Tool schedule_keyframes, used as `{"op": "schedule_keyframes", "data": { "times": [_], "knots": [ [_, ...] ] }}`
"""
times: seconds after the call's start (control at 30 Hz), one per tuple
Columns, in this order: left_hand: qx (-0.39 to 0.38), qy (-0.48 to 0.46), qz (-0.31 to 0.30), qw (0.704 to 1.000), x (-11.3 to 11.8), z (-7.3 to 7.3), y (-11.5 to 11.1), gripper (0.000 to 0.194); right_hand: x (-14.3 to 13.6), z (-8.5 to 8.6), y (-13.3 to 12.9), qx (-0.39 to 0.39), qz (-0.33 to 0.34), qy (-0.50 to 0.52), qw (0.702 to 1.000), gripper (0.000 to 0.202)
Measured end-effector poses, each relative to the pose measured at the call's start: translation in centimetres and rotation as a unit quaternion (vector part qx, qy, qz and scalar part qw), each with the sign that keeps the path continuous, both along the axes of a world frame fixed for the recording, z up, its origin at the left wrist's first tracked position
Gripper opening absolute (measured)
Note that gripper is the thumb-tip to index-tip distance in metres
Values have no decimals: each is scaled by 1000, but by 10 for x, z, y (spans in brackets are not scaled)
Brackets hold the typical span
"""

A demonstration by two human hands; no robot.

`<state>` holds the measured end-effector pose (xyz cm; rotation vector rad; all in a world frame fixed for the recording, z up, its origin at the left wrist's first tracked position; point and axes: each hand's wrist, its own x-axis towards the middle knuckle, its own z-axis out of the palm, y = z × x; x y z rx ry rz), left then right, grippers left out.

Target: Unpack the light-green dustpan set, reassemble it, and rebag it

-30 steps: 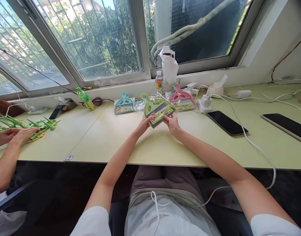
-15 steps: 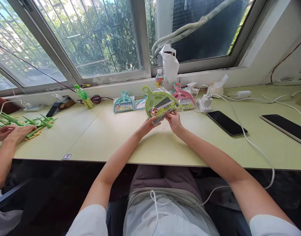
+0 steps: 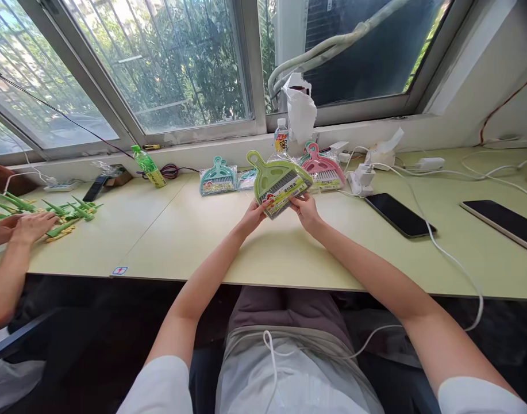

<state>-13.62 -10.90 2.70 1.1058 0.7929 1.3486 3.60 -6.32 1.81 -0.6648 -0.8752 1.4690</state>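
Between my two hands a green dustpan and brush set (image 3: pixel 280 181) in clear wrap is held up, tilted, above the table. My left hand (image 3: pixel 255 215) is closed on its lower left edge, and my right hand (image 3: pixel 305 208) grips the lower right edge. The dustpan's handle loop points up and to the left; grey bristles and a printed label face me. Behind it lie a pink wrapped dustpan set (image 3: pixel 321 168) on the right and a teal one (image 3: pixel 218 177) on the left. Another teal pack (image 3: pixel 246 180) is partly hidden by the green set.
Right of me lie two phones (image 3: pixel 399 215), a white charger (image 3: pixel 361 179) and loose white cables. A green bottle (image 3: pixel 149 167) and a clear bottle (image 3: pixel 281 137) stand along the window side. At far left, another person's hands (image 3: pixel 28 226) work among green and yellow pieces (image 3: pixel 69 214).
The green set has turned slightly in my hands, its label now facing me more fully. My left fingers have shifted to its left edge. The view has moved a little.
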Motion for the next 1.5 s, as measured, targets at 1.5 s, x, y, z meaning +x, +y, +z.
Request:
{"op": "schedule_keyframes", "data": {
  "times": [1.5],
  "knots": [
    [-6,127,-39,991,9,4,-13,60,-4,0,-12,3,-43,16,999,28]
  ]
}}
